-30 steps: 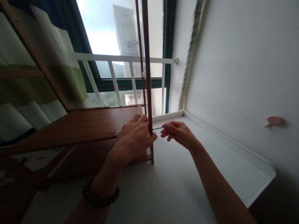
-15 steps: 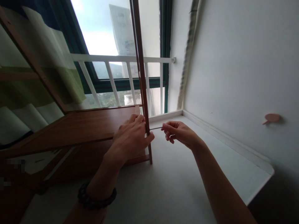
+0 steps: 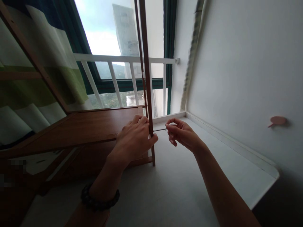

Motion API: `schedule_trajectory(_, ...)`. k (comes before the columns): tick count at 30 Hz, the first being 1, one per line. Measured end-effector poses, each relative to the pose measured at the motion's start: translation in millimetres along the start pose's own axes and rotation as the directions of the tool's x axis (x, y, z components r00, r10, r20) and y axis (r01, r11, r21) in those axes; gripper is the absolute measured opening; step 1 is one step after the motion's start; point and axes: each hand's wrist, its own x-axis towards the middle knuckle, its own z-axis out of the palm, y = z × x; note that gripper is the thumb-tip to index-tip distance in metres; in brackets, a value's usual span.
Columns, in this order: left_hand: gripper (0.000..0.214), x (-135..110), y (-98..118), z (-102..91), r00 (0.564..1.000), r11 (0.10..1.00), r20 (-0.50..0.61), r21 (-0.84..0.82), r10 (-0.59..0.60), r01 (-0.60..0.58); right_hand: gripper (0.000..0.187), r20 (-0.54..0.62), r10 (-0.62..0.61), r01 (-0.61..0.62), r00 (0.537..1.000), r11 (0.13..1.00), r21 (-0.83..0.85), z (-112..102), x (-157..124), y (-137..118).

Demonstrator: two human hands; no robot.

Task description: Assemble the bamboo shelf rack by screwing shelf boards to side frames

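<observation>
My left hand [image 3: 134, 135] grips the corner of a brown wooden shelf unit [image 3: 94, 123]. Its fingers lie over the shelf board's end, and the thumb wraps past the upright post [image 3: 148, 78]. Right of that post, my right hand [image 3: 181, 134] pinches the outer end of a thin metal rod [image 3: 160, 129], which looks like a hex key. The rod lies nearly level, its other end meeting the post beside my left thumb. My remaining right fingers are loosely curled, and the pinched end is partly hidden by the fingertips.
A white ledge [image 3: 227, 151] runs beneath the unit and along the white wall [image 3: 248, 63], where a pink hook [image 3: 278, 120] is fixed. Behind stand a white railing [image 3: 106, 58] and a window. A striped curtain [image 3: 68, 78] hangs at the left.
My right fingers have shifted on the rod, the index finger now lifted and arched higher. The left hand keeps its hold. The whole view has drifted slightly.
</observation>
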Motion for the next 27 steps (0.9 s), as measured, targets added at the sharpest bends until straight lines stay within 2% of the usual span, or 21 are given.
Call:
schedule_trajectory(5,0.023,1,0,0.2,1.000,1.000,-0.008,0.005,0.013,-0.013,0.011,-0.002,0.110,-0.104,0.994,0.950,0.294,8,2,0)
schedule_trajectory(8,0.023,1,0,0.2,1.000,1.000,-0.011,0.012,0.013,-0.013,0.013,0.074,0.101,-0.121,0.992,0.930,0.347,2,3,2)
schedule_trajectory(15,0.025,1,2,-0.6,1.000,1.000,0.022,0.011,-0.020,0.020,0.022,0.133,0.003,-0.024,0.991,0.987,0.161,-11,0,5)
schedule_trajectory(18,0.025,1,2,-0.4,1.000,1.000,0.018,0.014,-0.020,0.020,0.024,0.105,-0.036,0.034,0.994,0.999,0.029,-10,0,4)
schedule_trajectory(21,0.023,1,1,-0.2,1.000,1.000,0.007,0.018,-0.011,0.011,0.027,0.019,-0.063,0.064,0.998,0.994,-0.092,-6,2,4)
schedule_trajectory(24,0.023,0,0,-0.1,1.000,1.000,-0.002,0.026,0.005,-0.005,0.034,-0.075,-0.025,0.016,0.997,0.993,-0.116,2,4,6)
schedule_trajectory(27,0.024,0,0,-0.1,1.000,0.999,-0.002,0.038,0.013,-0.013,0.037,-0.129,0.106,-0.106,0.986,0.994,0.007,9,5,6)
